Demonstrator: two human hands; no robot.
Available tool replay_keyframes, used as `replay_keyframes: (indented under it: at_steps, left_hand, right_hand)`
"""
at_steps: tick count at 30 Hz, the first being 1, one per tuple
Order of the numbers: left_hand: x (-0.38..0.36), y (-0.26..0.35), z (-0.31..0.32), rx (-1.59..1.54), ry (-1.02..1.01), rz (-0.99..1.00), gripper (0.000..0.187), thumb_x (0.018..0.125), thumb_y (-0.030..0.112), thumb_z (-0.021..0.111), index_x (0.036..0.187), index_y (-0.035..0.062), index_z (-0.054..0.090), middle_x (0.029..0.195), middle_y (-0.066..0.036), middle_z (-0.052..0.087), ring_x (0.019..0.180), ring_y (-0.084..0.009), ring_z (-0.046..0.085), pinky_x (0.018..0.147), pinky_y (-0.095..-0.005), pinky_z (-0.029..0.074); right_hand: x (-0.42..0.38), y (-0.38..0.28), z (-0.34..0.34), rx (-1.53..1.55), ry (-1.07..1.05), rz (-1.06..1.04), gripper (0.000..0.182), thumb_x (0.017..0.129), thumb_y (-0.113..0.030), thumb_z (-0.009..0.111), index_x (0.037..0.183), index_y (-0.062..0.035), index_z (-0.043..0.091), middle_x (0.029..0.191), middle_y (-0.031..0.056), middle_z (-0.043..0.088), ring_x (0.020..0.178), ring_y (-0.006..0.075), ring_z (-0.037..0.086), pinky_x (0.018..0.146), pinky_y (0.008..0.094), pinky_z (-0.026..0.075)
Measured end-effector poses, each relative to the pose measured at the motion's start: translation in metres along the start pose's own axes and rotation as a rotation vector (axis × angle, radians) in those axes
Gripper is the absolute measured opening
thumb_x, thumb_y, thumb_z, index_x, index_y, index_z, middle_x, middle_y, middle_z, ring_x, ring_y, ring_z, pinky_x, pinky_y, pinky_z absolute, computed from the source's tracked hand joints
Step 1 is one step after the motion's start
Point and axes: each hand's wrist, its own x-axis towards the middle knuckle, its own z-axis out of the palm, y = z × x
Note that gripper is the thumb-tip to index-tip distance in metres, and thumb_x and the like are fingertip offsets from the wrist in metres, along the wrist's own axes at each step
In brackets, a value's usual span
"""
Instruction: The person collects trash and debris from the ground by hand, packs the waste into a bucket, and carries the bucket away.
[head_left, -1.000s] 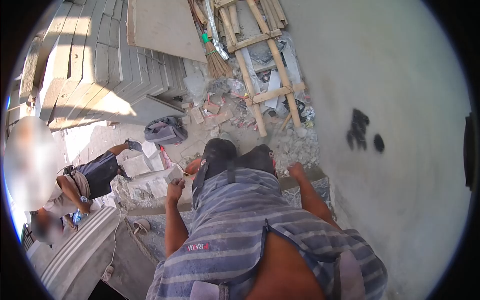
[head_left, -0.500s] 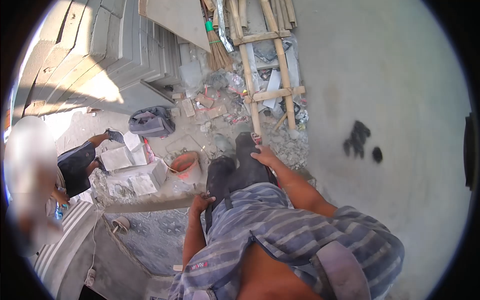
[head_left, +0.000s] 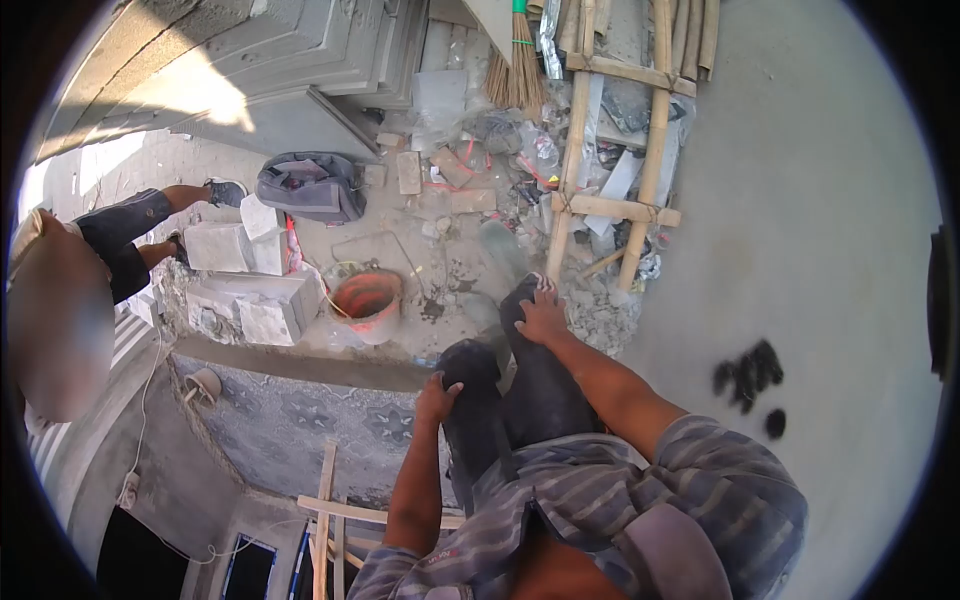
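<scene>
Both my hands rest on the dark trousers (head_left: 545, 405) over my bent legs. My left hand (head_left: 436, 398) lies at the left knee, thumb apart from the fingers, which partly curl out of sight over the far side. On the right knee my right hand (head_left: 541, 318) is spread, thumb apart, with a small red-and-white striped patch at its fingertips. Neither hand shows a tool in it. Nearest ahead of my legs, an orange bucket (head_left: 368, 308) with grey smears stands on the dusty floor.
Pale blocks (head_left: 262, 300) and a grey bag (head_left: 312, 187) lie ahead left, near another person's legs (head_left: 130, 220). A bamboo ladder (head_left: 572, 150), a broom (head_left: 515, 75) and rubble (head_left: 600, 320) are ahead. A ledge (head_left: 290, 360) drops to a lower level with wooden poles (head_left: 325, 520).
My view has shifted, so the ladder, broom and my legs appear farther right. Wooden poles below the ledge have come into view. Both hands stay at the knees; the other person's posture has changed.
</scene>
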Motion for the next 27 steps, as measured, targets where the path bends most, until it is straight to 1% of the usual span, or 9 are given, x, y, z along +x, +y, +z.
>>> replay_keyframes:
  at_steps: [5, 7, 9, 13, 16, 19, 23, 24, 27]
  left_hand:
    - [0.103, -0.021, 0.056, -0.072, 0.140, 0.122, 0.058, 0.090, 0.039, 0.070, 0.132, 0.0010, 0.057, 0.130, -0.025, 0.061, 0.118, -0.0430, 0.060, 0.101, -0.0504, 0.048]
    - [0.144, -0.028, 0.085, -0.113, 0.200, 0.183, 0.054, 0.091, 0.037, 0.069, 0.131, 0.0021, 0.058, 0.128, -0.024, 0.062, 0.115, -0.0428, 0.062, 0.098, -0.0509, 0.050]
    - [0.178, -0.031, 0.100, -0.008, 0.147, 0.234, 0.050, 0.091, 0.034, 0.068, 0.129, 0.0033, 0.058, 0.126, -0.022, 0.062, 0.111, -0.0422, 0.064, 0.095, -0.0509, 0.051]
    - [0.265, -0.028, 0.123, 0.133, 0.181, 0.302, 0.048, 0.091, 0.033, 0.068, 0.129, 0.0052, 0.058, 0.124, -0.020, 0.063, 0.106, -0.0410, 0.066, 0.090, -0.0513, 0.052]
    - [0.331, -0.038, 0.146, 0.087, 0.116, 0.294, 0.052, 0.090, 0.034, 0.068, 0.133, 0.0061, 0.056, 0.126, -0.020, 0.063, 0.106, -0.0402, 0.066, 0.090, -0.0519, 0.052]
    - [0.390, -0.039, 0.122, 0.010, -0.054, 0.262, 0.055, 0.091, 0.034, 0.067, 0.136, 0.0064, 0.054, 0.125, -0.019, 0.063, 0.105, -0.0400, 0.067, 0.089, -0.0527, 0.052]
    - [0.390, 0.003, 0.010, 0.099, 0.397, 0.341, 0.055, 0.094, 0.034, 0.066, 0.138, 0.0057, 0.053, 0.133, -0.022, 0.060, 0.115, -0.0430, 0.062, 0.097, -0.0502, 0.049]
    - [0.391, -0.005, -0.011, 0.069, 0.387, 0.287, 0.055, 0.094, 0.034, 0.065, 0.139, 0.0046, 0.052, 0.134, -0.022, 0.060, 0.117, -0.0428, 0.061, 0.099, -0.0500, 0.049]
    - [0.416, -0.031, -0.029, 0.089, 0.420, 0.190, 0.055, 0.095, 0.035, 0.064, 0.138, 0.0031, 0.052, 0.132, -0.023, 0.061, 0.114, -0.0429, 0.063, 0.097, -0.0512, 0.049]
  right_hand:
    - [0.120, 0.035, 0.032, 0.008, 0.209, -0.082, 0.049, 0.085, -0.037, 0.069, 0.126, -0.0106, 0.062, 0.129, 0.0196, 0.055, 0.126, 0.0378, 0.054, 0.101, 0.0571, 0.046]
    - [0.178, 0.038, 0.025, 0.013, 0.133, -0.093, 0.051, 0.086, -0.034, 0.069, 0.128, -0.0068, 0.058, 0.127, 0.0227, 0.057, 0.118, 0.0397, 0.060, 0.098, 0.0509, 0.051]
    - [0.238, 0.028, 0.028, 0.019, 0.178, -0.141, 0.061, 0.084, -0.032, 0.072, 0.135, -0.0049, 0.052, 0.128, 0.0259, 0.057, 0.117, 0.0434, 0.060, 0.101, 0.0505, 0.050]
    - [0.368, -0.013, 0.031, 0.270, 0.235, -0.192, 0.104, 0.068, -0.032, 0.089, 0.150, -0.0028, 0.032, 0.137, 0.0282, 0.052, 0.126, 0.0446, 0.054, 0.106, 0.0473, 0.047]
    - [0.435, -0.054, 0.021, 0.230, 0.336, -0.415, 0.120, 0.063, -0.030, 0.093, 0.156, -0.0026, 0.021, 0.141, 0.0278, 0.047, 0.133, 0.0440, 0.047, 0.111, 0.0469, 0.042]
    - [0.484, -0.078, 0.017, 0.127, 0.440, -0.548, 0.122, 0.062, -0.032, 0.093, 0.157, -0.0040, 0.021, 0.147, 0.0257, 0.043, 0.133, 0.0444, 0.045, 0.111, 0.0478, 0.041]
    - [0.541, -0.087, 0.013, -0.059, 0.467, -0.659, 0.118, 0.062, -0.037, 0.092, 0.157, -0.0096, 0.028, 0.148, 0.0224, 0.041, 0.133, 0.0439, 0.044, 0.111, 0.0489, 0.041]
    - [0.547, -0.094, 0.020, -0.135, 0.506, -0.658, 0.113, 0.064, -0.048, 0.089, 0.156, -0.0163, 0.033, 0.146, 0.0214, 0.044, 0.135, 0.0420, 0.043, 0.109, 0.0509, 0.040]
    - [0.548, -0.095, 0.029, -0.254, 0.360, -0.598, 0.111, 0.065, -0.058, 0.086, 0.156, -0.0222, 0.035, 0.149, 0.0211, 0.042, 0.137, 0.0411, 0.042, 0.108, 0.0548, 0.039]
